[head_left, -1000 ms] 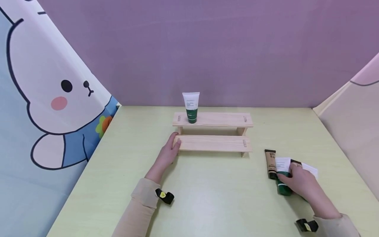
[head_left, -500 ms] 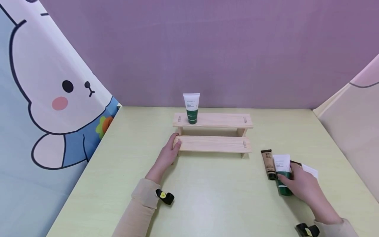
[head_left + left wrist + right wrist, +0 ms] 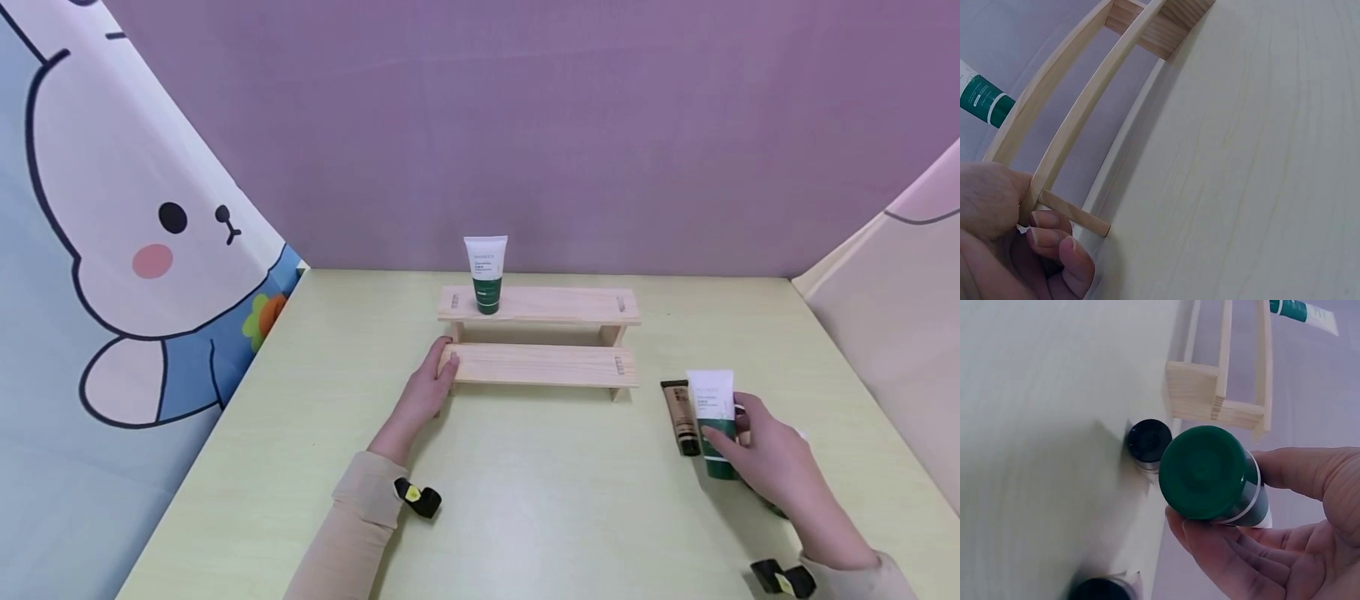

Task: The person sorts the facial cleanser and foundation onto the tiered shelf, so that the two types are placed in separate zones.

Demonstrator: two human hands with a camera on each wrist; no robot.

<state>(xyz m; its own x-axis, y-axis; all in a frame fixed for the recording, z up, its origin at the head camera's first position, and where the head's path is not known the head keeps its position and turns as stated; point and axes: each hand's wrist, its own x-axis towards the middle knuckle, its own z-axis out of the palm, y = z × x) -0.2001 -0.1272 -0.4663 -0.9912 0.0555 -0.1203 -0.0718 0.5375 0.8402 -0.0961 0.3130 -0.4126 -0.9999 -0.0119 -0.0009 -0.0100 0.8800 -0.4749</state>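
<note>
The right hand [image 3: 776,462], out at four o'clock from the two-tier pale wooden rack [image 3: 543,364], had its fingers pinched round a white-and-green plastic squeeze tube [image 3: 711,407], up above the pale yellow counter [image 3: 525,483]! At that tube's nine o'clock lay a slim brown tube with a dark cap [image 3: 680,414]. Round at the rack's eight o'clock, the left hand [image 3: 426,387] gripped its end, fingers curled; toward eleven, a second white-and-green tube [image 3: 486,265] stood upright on top.
</note>
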